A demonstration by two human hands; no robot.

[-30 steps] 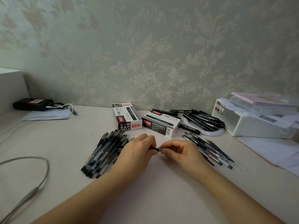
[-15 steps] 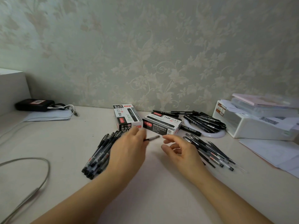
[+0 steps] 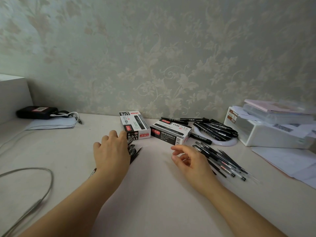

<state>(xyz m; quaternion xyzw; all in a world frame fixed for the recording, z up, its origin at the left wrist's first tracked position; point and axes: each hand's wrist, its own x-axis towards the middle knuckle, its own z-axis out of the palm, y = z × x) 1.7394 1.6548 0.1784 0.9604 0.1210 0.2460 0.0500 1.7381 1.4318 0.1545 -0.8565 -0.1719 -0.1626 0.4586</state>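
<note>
In the head view, the left hand [image 3: 111,151] lay back-up at the middle left of the frame, its fingers fairly straight and a little spread over the left pile of pens [image 3: 134,152]. Only a few dark barrels and tips of that pile showed past the hand's right edge. The fingers curled round nothing that could be seen, though what the palm covered was hidden.

The right hand [image 3: 191,159] hovered just right of centre, its fingers loosely bent and its thumb and forefinger apart, holding nothing. It was just beside the right pile of pens [image 3: 224,159], which fanned out towards the lower right on the table [image 3: 153,194].

Above the hands, near the wall, lay two pen boxes. The left box [image 3: 135,124] had its near end just beside the left hand's thumb, and the right box [image 3: 171,133] lay at an angle next to it. To their right, a heap of black markers [image 3: 215,129] rested on a white ring [image 3: 230,143].

Further right were a white case [image 3: 266,135] and loose papers [image 3: 287,161]. At the upper left a black device [image 3: 36,112] with a white cable [image 3: 68,114] lay on a folded sheet, and a grey cord [image 3: 48,182] looped across the lower left.
</note>
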